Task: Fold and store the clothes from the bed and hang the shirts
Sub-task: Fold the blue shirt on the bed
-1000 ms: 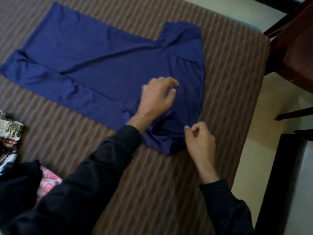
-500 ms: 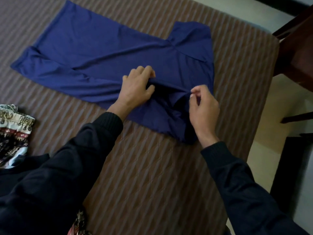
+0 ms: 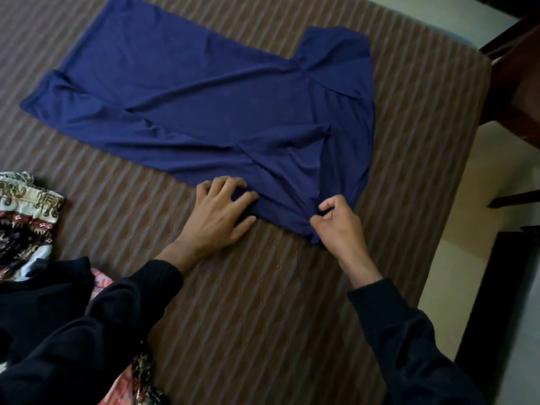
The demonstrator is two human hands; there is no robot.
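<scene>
A dark blue T-shirt [image 3: 204,92] lies spread flat on the brown striped bed cover [image 3: 263,302], with its far sleeve [image 3: 336,59] at the upper right. Its near sleeve is folded inward over the body. My left hand [image 3: 222,214] sits at the shirt's near edge, its curled fingers and thumb gripping the fabric. A little to the right, my right hand [image 3: 336,220] pinches the near corner of the same edge between thumb and fingers. Both arms are in black sleeves.
A patterned garment [image 3: 23,217], a black garment [image 3: 43,290] and a pink printed cloth [image 3: 102,283] lie in a heap at the left edge. A dark wooden chair [image 3: 520,68] stands off the bed's right side, with dark furniture [image 3: 496,302] below it.
Both hands carried the near sleeve up over the shirt's body and laid it there. They have now come back down to the shirt's near edge.
</scene>
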